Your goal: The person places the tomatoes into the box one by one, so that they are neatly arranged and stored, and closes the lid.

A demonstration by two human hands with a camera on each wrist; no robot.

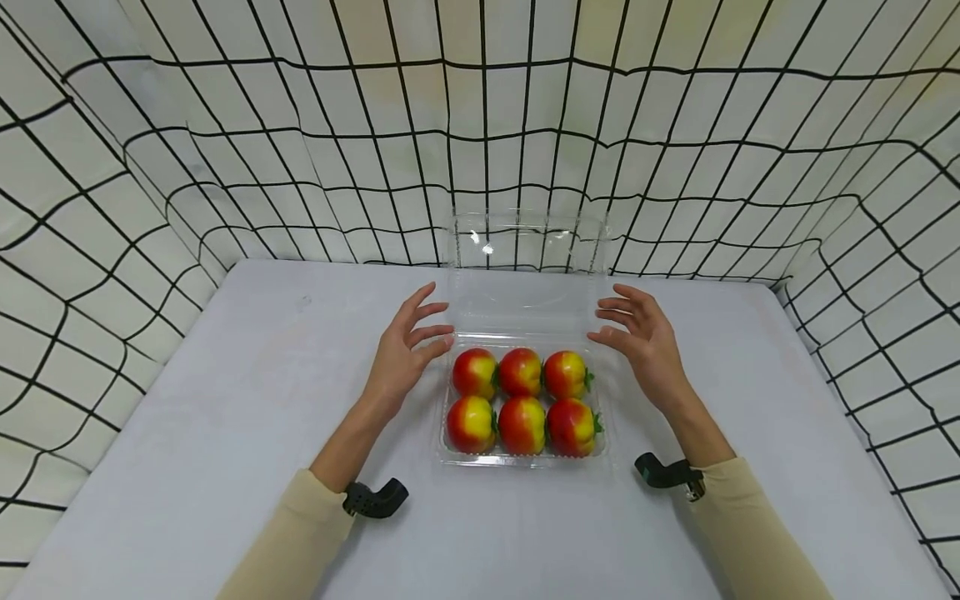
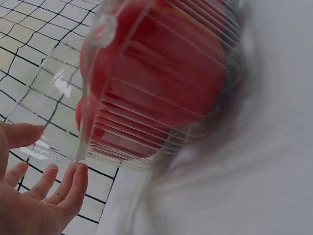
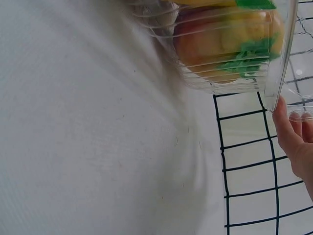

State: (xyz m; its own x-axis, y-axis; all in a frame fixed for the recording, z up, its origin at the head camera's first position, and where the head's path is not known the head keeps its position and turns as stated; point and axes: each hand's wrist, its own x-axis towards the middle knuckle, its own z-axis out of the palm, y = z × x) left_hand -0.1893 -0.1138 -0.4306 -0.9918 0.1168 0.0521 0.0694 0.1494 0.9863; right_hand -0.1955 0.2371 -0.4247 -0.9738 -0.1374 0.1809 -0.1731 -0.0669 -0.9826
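Note:
A clear plastic clamshell box (image 1: 525,461) stands on the white table, its lid (image 1: 525,304) raised open at the back. In its base sit red-and-yellow fruits (image 1: 521,425) in two rows of three, some with green leaves. My left hand (image 1: 397,358) is at the box's back left corner, fingers spread and gently bent beside the lid. Mirroring it on the right, my right hand (image 1: 648,346) has its fingertips near the lid's other side. The left wrist view shows the fingertips (image 2: 80,171) right at the box's rim. Neither hand grips anything.
A black wire grid (image 1: 487,133) with white behind it encloses the table at the back and both sides. Dark wrist-worn cameras (image 1: 377,498) sit at the cuffs of beige sleeves (image 1: 288,533). White tabletop (image 1: 247,375) extends to either side of the box.

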